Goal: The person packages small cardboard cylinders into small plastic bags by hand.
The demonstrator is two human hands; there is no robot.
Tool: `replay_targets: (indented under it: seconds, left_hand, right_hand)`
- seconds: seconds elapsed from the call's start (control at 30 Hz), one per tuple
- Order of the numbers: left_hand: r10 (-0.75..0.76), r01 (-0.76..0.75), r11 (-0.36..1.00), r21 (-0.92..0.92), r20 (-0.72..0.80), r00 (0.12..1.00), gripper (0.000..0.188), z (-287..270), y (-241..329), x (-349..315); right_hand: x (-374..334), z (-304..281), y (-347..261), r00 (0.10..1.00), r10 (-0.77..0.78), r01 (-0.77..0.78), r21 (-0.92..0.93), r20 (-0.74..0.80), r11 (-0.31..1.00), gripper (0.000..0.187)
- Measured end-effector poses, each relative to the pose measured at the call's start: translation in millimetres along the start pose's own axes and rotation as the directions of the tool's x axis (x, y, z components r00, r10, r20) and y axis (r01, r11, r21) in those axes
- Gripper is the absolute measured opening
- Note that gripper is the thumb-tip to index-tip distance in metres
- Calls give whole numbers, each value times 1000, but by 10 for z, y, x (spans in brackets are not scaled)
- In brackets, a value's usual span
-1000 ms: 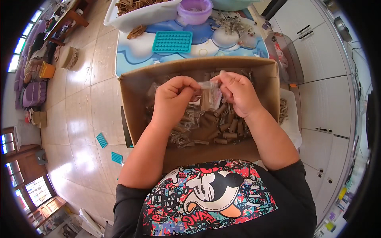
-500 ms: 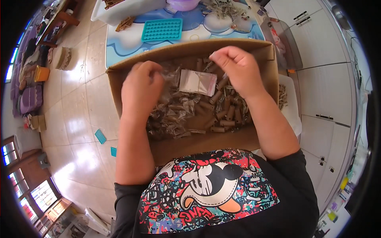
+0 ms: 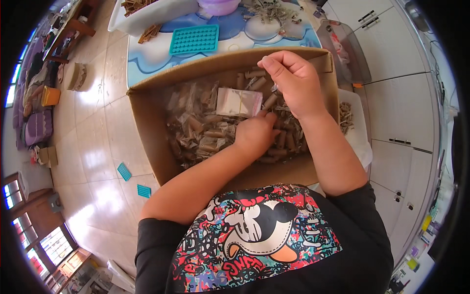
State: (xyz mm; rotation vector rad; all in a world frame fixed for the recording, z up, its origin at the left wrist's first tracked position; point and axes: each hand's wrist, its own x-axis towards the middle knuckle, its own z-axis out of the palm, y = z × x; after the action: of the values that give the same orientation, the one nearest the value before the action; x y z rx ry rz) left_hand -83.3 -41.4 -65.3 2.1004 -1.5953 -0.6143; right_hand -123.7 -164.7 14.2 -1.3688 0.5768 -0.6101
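Note:
A deep cardboard box point(image 3: 148, 128) stands in front of me, holding many brown tubes point(image 3: 269, 102). On its left side several tubes lie in small clear bags point(image 3: 208, 142). Over the loose tubes on the right, my left hand point(image 3: 255, 133) reaches in, its thumb and forefinger slightly apart; part of the fingers is hidden. My right hand point(image 3: 296, 84) is raised above the box's far right part, thumb and forefinger pinched. What the pinch holds is too small to make out. A banded stack of flat clear bags point(image 3: 239, 102) lies on the heap, just beyond my left hand.
Beyond the box, a blue-and-white table point(image 3: 147, 61) bears a teal moulded tray point(image 3: 194, 39), brown sticks point(image 3: 149, 33), a purple bowl point(image 3: 219, 6) and a pile of small metal pieces point(image 3: 274, 13). A white tub point(image 3: 360, 134) with small pieces stands right of the box.
My left hand has moved from the box's left side rightward and nearer to me, down onto the loose tubes. My right hand stays raised in its pinch. The view has shifted slightly.

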Motion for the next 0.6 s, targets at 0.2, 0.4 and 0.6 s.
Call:
replay_targets:
  seconds: [0.2, 0.4, 0.6]
  left_hand:
    - [-50, 65, 613, -788, 44, 998, 18, -277, -240, 33]
    - [-74, 1, 203, -979, -15, 997, 19, -924, -223, -20]
    - [-142, -58, 304, -951, -106, 984, 26, -1071, -233, -67]
  right_hand:
    - [24, -98, -43, 1000, -24, 24, 18, -9, 1000, 19]
    - [18, -102, -28, 1000, 30, -29, -139, 8, 990, 27]
    - [-10, -55, -19, 962, 256, -264, 76, 96, 962, 31]
